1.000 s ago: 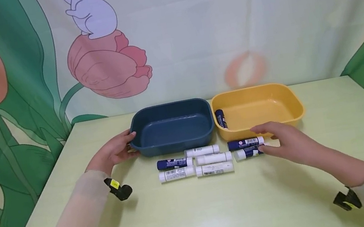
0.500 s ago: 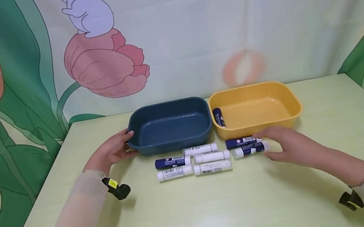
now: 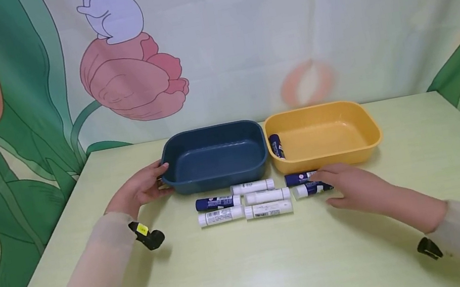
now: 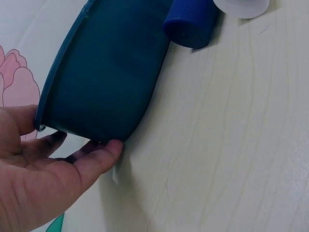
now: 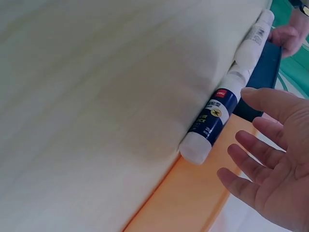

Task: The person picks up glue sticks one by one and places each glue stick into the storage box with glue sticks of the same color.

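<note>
Lying crosswise, navy-banded glue stick (image 3: 313,188)

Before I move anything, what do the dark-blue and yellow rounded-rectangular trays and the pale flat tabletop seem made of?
Dark-blue tray: probably moulded plastic, satin; soft inner highlights, rounded corners.
Yellow tray: likely plastic, satin; similar highlights.
Tabletop: perhaps wood-grain laminate, semi-gloss; faint streaks, bright reflection.

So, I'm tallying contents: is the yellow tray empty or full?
Neither: in the head view, the yellow tray holds one dark-blue glue stick at its left end; its other visible floor is bare.
</note>
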### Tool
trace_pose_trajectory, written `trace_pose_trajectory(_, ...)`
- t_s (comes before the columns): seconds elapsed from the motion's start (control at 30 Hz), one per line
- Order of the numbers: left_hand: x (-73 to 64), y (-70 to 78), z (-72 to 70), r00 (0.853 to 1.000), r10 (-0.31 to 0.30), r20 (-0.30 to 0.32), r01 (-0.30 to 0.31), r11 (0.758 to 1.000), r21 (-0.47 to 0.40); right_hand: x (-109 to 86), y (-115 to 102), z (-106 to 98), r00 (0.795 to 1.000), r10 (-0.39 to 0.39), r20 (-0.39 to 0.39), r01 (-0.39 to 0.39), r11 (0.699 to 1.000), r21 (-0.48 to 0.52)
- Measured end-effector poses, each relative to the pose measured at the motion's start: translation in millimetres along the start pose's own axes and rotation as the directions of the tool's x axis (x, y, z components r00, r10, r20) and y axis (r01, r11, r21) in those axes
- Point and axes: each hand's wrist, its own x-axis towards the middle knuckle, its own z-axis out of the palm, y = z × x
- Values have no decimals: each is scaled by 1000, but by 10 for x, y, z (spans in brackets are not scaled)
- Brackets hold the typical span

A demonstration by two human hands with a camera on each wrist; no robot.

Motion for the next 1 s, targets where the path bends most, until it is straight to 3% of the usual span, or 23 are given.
trace_pose_trajectory(0.63,-3,3,4,1000,5,6,-5,1000,-10,197,26,141,995,-91,-44,85,987,-136)
trace_pose_trajectory(1.0,-1,2,5,1000,0,8,0,1000,-9,228,-21,179,997,-72,-25,66,980,-185)
